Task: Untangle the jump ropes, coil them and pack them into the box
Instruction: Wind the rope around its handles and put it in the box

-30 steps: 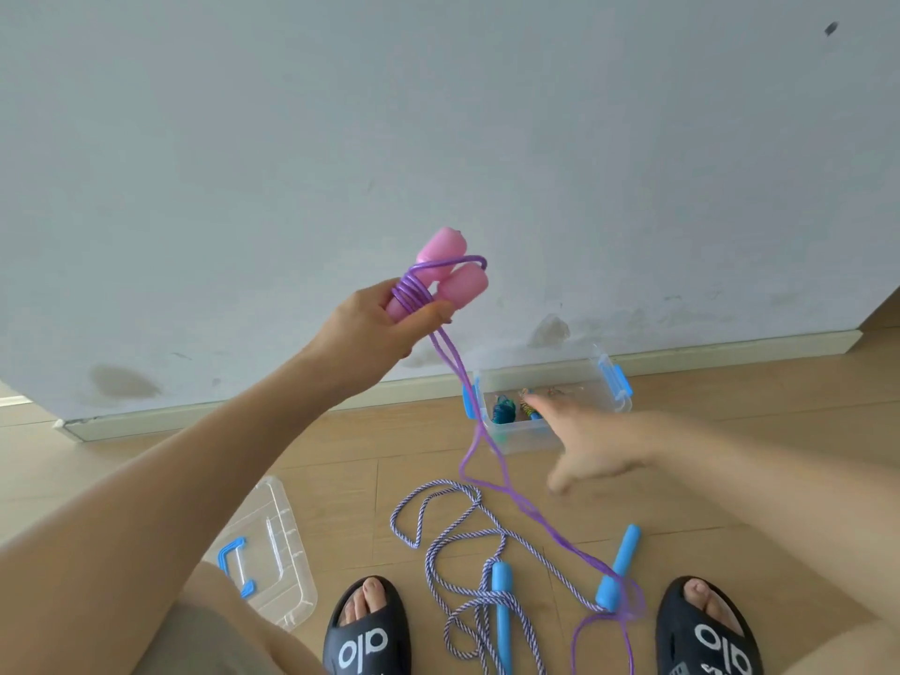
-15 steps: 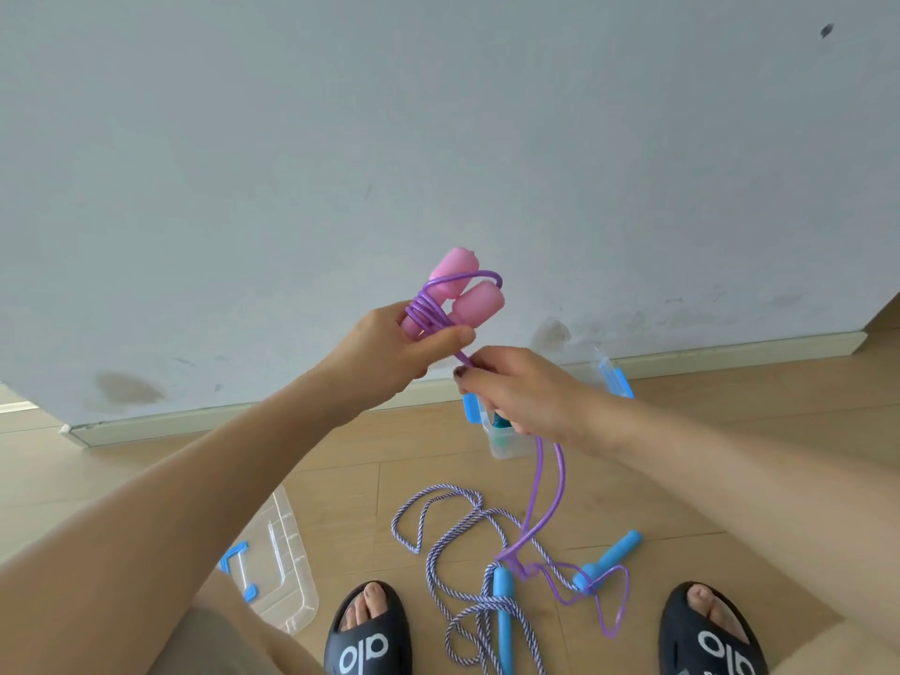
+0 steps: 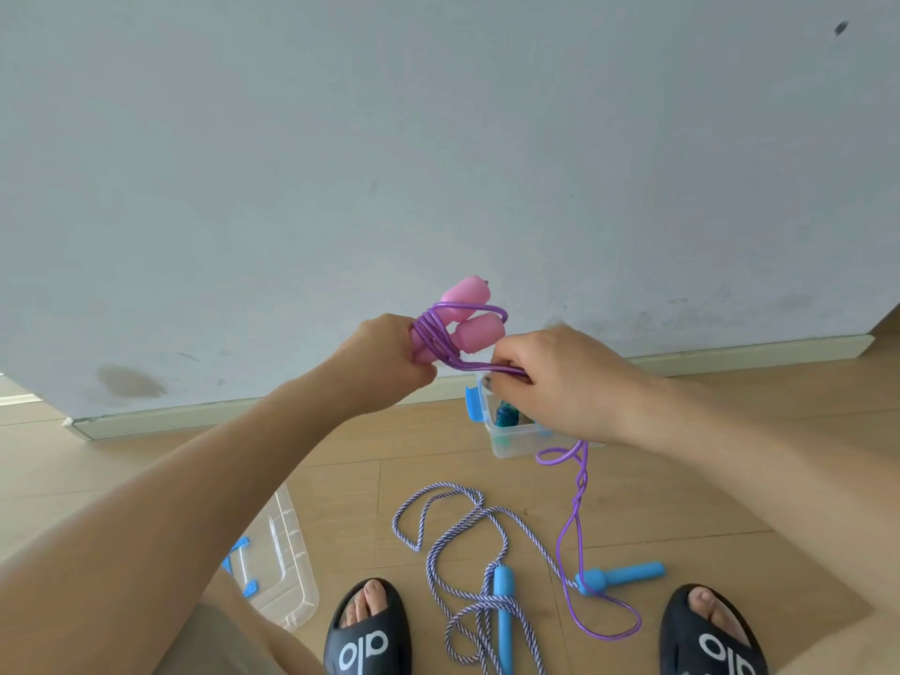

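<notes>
My left hand [image 3: 389,360] grips two pink handles [image 3: 468,315] held side by side, with several turns of purple cord [image 3: 433,333] wound around them. Just to the right, my right hand [image 3: 560,382] pinches the same purple cord and holds it taut. The cord's loose tail [image 3: 574,509] hangs from that hand down to the floor. A striped blue-white rope [image 3: 453,518] with blue handles [image 3: 504,606] lies tangled on the floor between my feet. The clear box [image 3: 516,443] with blue latches stands by the wall, partly hidden behind my right hand, with something blue inside.
A clear lid [image 3: 280,567] with blue clips lies on the wooden floor at lower left. My feet in black slides [image 3: 367,630] stand at the bottom edge. A grey wall [image 3: 438,163] and its skirting run behind the box.
My right hand reached down toward the box, came up to the cord below the handles and now pulls it rightward. The tail on the floor has shortened.
</notes>
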A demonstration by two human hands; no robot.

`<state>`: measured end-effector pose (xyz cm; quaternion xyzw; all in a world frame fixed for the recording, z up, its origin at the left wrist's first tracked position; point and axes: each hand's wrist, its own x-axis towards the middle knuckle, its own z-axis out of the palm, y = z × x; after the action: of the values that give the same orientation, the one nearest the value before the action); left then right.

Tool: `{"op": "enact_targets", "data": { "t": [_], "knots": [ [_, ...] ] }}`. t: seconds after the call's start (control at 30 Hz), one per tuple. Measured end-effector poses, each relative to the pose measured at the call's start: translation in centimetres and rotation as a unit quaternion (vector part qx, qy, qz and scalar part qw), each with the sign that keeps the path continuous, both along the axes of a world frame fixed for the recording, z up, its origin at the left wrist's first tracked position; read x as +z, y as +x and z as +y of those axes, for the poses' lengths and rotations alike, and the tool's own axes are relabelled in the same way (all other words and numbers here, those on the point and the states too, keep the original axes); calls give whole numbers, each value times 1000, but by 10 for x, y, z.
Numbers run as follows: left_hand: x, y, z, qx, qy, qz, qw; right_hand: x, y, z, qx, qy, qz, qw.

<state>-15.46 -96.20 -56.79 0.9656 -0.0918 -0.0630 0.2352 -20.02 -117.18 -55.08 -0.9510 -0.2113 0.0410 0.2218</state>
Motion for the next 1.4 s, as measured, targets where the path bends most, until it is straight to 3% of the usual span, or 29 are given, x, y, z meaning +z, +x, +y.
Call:
{"op": "enact_targets", "data": {
  "t": [0.1, 0.3, 0.6, 0.7, 0.77, 0.87, 0.97, 1.1, 1.17, 1.3, 1.4],
  "knots": [
    [-4, 0, 0, -16, 78, -12, 997, 13, -4, 0, 25, -73, -70, 995],
    [-6, -11, -18, -101, 211, -56, 971, 37, 10, 5, 45, -112, -162, 979],
    [1, -34, -36, -248, 264, -88, 928, 37, 38, 17, 120, -120, -284, 944],
    [5, -40, -39, -253, 204, -119, 938, 29, 53, 6, 61, -63, -226, 970],
    [7, -42, -37, -247, 127, -146, 949, 22, 61, -8, 11, 40, -127, 991],
    [9, -49, -37, -263, 22, -164, 951, 5, 63, -4, -29, 151, 22, 988],
    [13, -49, -35, -203, -35, -157, 966, -30, 69, 1, -84, 190, 127, 970],
    [28, -34, -25, -40, -134, -149, 979, -48, 52, -8, -74, 216, 151, 962],
    [30, -18, -8, 56, -175, -128, 975, -48, 31, -7, -94, 167, 154, 969],
    [14, 2, 25, 117, -53, -91, 988, -37, -3, 10, -37, 45, 82, 995],
    [-2, 6, 21, 96, 24, -63, 993, -38, -28, 32, 82, -120, -80, 986]
  ]
}}
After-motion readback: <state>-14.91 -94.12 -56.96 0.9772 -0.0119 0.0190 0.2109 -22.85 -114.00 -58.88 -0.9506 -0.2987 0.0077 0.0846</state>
